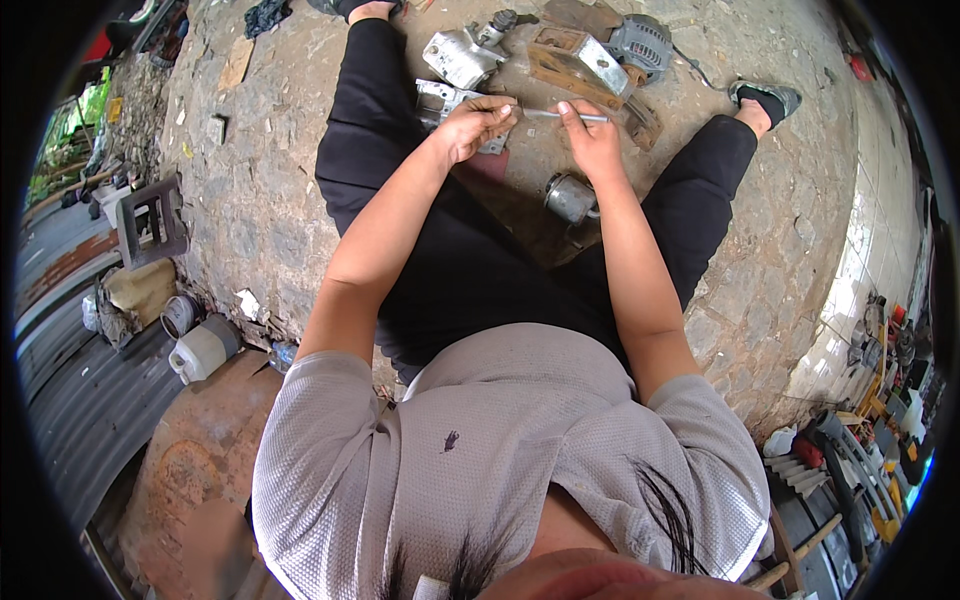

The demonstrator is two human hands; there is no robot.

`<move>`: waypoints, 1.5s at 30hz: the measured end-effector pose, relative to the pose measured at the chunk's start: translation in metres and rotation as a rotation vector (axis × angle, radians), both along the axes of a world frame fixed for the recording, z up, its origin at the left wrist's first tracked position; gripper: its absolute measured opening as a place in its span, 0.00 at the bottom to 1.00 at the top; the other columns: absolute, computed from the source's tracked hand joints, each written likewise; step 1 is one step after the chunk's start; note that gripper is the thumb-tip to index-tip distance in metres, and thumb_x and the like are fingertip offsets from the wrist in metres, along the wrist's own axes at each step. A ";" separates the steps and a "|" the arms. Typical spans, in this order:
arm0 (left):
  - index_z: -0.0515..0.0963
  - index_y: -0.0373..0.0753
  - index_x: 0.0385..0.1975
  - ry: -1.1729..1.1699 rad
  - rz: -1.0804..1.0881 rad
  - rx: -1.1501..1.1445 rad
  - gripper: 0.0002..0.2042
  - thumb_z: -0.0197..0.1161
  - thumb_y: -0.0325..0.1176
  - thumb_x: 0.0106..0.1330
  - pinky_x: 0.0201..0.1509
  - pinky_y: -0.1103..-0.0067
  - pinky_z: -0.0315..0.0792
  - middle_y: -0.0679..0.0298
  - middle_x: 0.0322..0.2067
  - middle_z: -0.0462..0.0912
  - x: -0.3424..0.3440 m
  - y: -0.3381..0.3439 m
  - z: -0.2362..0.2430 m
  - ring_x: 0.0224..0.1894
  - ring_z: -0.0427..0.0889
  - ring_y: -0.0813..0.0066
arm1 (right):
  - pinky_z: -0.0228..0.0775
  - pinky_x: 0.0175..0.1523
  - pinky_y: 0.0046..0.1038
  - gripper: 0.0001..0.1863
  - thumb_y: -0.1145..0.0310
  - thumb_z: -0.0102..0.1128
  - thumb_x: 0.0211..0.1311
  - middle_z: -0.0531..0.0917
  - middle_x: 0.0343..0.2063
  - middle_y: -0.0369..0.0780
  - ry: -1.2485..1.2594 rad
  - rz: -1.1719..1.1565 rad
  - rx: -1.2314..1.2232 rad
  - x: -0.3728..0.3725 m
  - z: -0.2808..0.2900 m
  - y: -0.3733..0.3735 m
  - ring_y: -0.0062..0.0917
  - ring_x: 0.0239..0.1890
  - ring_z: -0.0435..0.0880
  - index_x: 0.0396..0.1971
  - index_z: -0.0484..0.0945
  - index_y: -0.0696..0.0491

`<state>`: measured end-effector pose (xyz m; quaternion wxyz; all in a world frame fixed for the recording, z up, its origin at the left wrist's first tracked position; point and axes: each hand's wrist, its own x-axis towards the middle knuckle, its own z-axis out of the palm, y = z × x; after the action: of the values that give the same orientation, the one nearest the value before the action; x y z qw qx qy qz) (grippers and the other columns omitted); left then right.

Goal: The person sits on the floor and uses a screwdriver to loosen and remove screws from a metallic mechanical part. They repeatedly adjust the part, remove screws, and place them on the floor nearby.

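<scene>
A thin silver metal rod (pixel 545 113) lies level between my two hands, above the ground between my spread legs. My right hand (pixel 592 145) grips it near its right end with thumb and fingers. The fingers of my left hand (pixel 478 125) are pinched together at the rod's left end; what sits between them is too small to tell. Just behind the left hand are a light grey cast metal part (pixel 440 98) and a larger metal housing (pixel 460 60). A metal cup-like vessel (pixel 570 199) with a handle stands nearer me, below the right hand.
Beyond my hands lie a rusty rectangular metal block (pixel 575 68), a grey motor-like body (pixel 640 45) with a cable, and a flat brown piece (pixel 642 122). At left are a hollow grey block (pixel 152 222) and a white jug (pixel 203 350). Assorted tools (pixel 880 340) line the right edge.
</scene>
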<state>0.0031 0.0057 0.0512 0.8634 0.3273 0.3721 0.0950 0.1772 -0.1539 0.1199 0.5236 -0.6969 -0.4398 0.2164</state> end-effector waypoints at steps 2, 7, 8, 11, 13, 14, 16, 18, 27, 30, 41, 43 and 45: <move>0.79 0.32 0.55 -0.007 0.001 -0.008 0.16 0.68 0.27 0.70 0.62 0.75 0.80 0.57 0.50 0.85 0.001 0.000 0.003 0.52 0.85 0.68 | 0.76 0.42 0.31 0.16 0.57 0.62 0.74 0.88 0.28 0.41 0.049 -0.011 -0.038 0.001 -0.001 -0.002 0.30 0.33 0.87 0.39 0.88 0.55; 0.80 0.32 0.55 -0.033 0.000 -0.005 0.16 0.67 0.27 0.70 0.62 0.75 0.80 0.57 0.50 0.85 -0.001 0.001 -0.001 0.52 0.85 0.69 | 0.76 0.42 0.31 0.16 0.57 0.61 0.74 0.88 0.28 0.41 -0.019 -0.011 -0.019 -0.001 0.002 -0.001 0.32 0.33 0.87 0.38 0.87 0.55; 0.80 0.32 0.55 -0.033 0.001 -0.008 0.15 0.67 0.27 0.70 0.62 0.75 0.80 0.57 0.50 0.85 0.000 0.000 0.001 0.52 0.85 0.69 | 0.76 0.41 0.31 0.16 0.57 0.61 0.74 0.88 0.28 0.41 -0.003 -0.024 -0.032 0.000 0.001 -0.002 0.33 0.33 0.87 0.38 0.87 0.56; 0.79 0.31 0.55 -0.017 -0.021 0.029 0.16 0.67 0.28 0.71 0.64 0.75 0.78 0.59 0.50 0.85 0.000 -0.001 0.003 0.53 0.85 0.69 | 0.76 0.41 0.31 0.16 0.57 0.61 0.74 0.87 0.28 0.42 -0.056 0.000 -0.001 -0.001 0.001 0.000 0.32 0.33 0.87 0.37 0.86 0.56; 0.79 0.31 0.55 -0.011 -0.029 0.042 0.16 0.67 0.29 0.71 0.65 0.75 0.77 0.59 0.50 0.85 0.000 -0.001 0.004 0.53 0.85 0.70 | 0.76 0.41 0.31 0.16 0.57 0.61 0.74 0.87 0.28 0.42 -0.039 -0.024 -0.046 0.001 -0.002 -0.001 0.31 0.33 0.87 0.37 0.86 0.56; 0.79 0.31 0.55 -0.013 -0.025 0.034 0.16 0.67 0.29 0.71 0.65 0.75 0.77 0.59 0.50 0.85 0.001 -0.001 0.005 0.54 0.85 0.69 | 0.76 0.41 0.31 0.17 0.57 0.61 0.74 0.87 0.28 0.42 -0.031 -0.037 -0.070 0.002 -0.004 -0.001 0.31 0.33 0.87 0.37 0.86 0.56; 0.79 0.31 0.55 -0.007 -0.026 0.032 0.16 0.67 0.29 0.71 0.65 0.75 0.78 0.59 0.49 0.85 0.001 -0.002 0.004 0.54 0.85 0.69 | 0.76 0.40 0.31 0.17 0.57 0.61 0.74 0.87 0.28 0.43 0.000 -0.011 -0.089 0.003 -0.007 -0.001 0.30 0.33 0.87 0.36 0.86 0.57; 0.79 0.31 0.55 0.010 -0.034 0.043 0.16 0.68 0.29 0.71 0.64 0.76 0.78 0.59 0.49 0.85 -0.001 -0.002 0.000 0.53 0.85 0.70 | 0.76 0.40 0.31 0.17 0.57 0.61 0.74 0.87 0.28 0.43 0.015 -0.006 -0.031 0.003 -0.008 0.001 0.30 0.32 0.87 0.36 0.86 0.57; 0.81 0.33 0.51 -0.004 -0.062 0.054 0.13 0.68 0.27 0.70 0.63 0.76 0.78 0.60 0.47 0.86 0.002 -0.002 0.000 0.53 0.85 0.70 | 0.75 0.40 0.31 0.19 0.55 0.62 0.73 0.86 0.27 0.43 -0.046 -0.029 -0.036 0.005 -0.005 -0.001 0.34 0.33 0.86 0.33 0.86 0.57; 0.81 0.33 0.51 0.055 -0.078 0.108 0.12 0.68 0.28 0.70 0.63 0.76 0.78 0.61 0.46 0.86 0.000 0.000 -0.008 0.53 0.85 0.70 | 0.75 0.41 0.32 0.19 0.55 0.63 0.73 0.86 0.27 0.43 -0.023 -0.015 -0.099 0.008 -0.012 -0.001 0.35 0.32 0.86 0.34 0.86 0.57; 0.82 0.35 0.49 0.049 -0.086 0.086 0.10 0.68 0.28 0.70 0.62 0.77 0.79 0.63 0.46 0.86 0.001 -0.001 0.000 0.51 0.86 0.73 | 0.76 0.41 0.31 0.19 0.54 0.63 0.73 0.87 0.28 0.43 0.003 -0.014 -0.115 0.006 -0.005 -0.002 0.31 0.32 0.86 0.35 0.85 0.58; 0.82 0.35 0.49 0.045 -0.084 0.078 0.10 0.68 0.28 0.70 0.62 0.77 0.79 0.63 0.45 0.86 0.001 -0.001 -0.001 0.51 0.85 0.73 | 0.76 0.40 0.31 0.19 0.54 0.63 0.73 0.87 0.27 0.43 -0.012 -0.026 -0.038 0.007 -0.008 -0.001 0.31 0.32 0.86 0.35 0.85 0.58; 0.82 0.35 0.49 0.036 -0.073 0.060 0.11 0.68 0.28 0.70 0.62 0.77 0.79 0.63 0.45 0.86 0.001 -0.001 -0.003 0.51 0.85 0.73 | 0.76 0.40 0.31 0.19 0.54 0.63 0.73 0.87 0.27 0.42 -0.012 -0.027 -0.031 0.008 -0.012 -0.001 0.31 0.31 0.87 0.35 0.86 0.58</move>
<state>0.0046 0.0046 0.0486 0.8493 0.3680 0.3723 0.0689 0.1854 -0.1547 0.1082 0.5131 -0.7120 -0.4300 0.2119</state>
